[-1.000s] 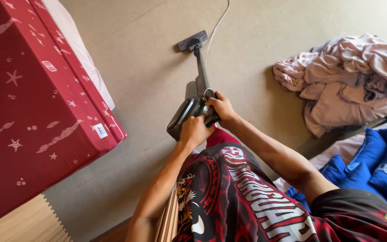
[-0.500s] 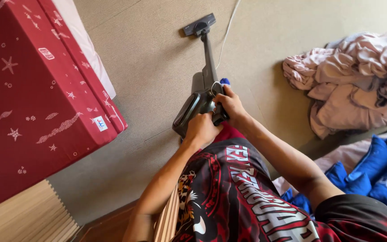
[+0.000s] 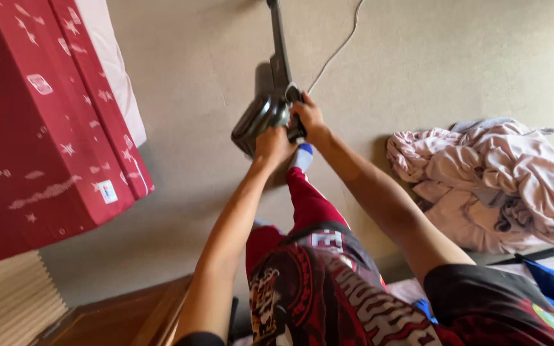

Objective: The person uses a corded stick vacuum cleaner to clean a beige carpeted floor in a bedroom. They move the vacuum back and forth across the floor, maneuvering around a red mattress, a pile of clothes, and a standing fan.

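- Firmly, the left hand (image 3: 272, 142) and right hand (image 3: 309, 118) each clenched the grey vacuum cleaner (image 3: 265, 109) on the beige floor (image 3: 444, 57), its wand running off the top edge.
- Leftward, a red star-patterned folded mattress (image 3: 40, 128) bore small white rectangular labels.
- Rightward lay a pink clothes heap (image 3: 501, 179).
- Since earlier, the floor head had left view.
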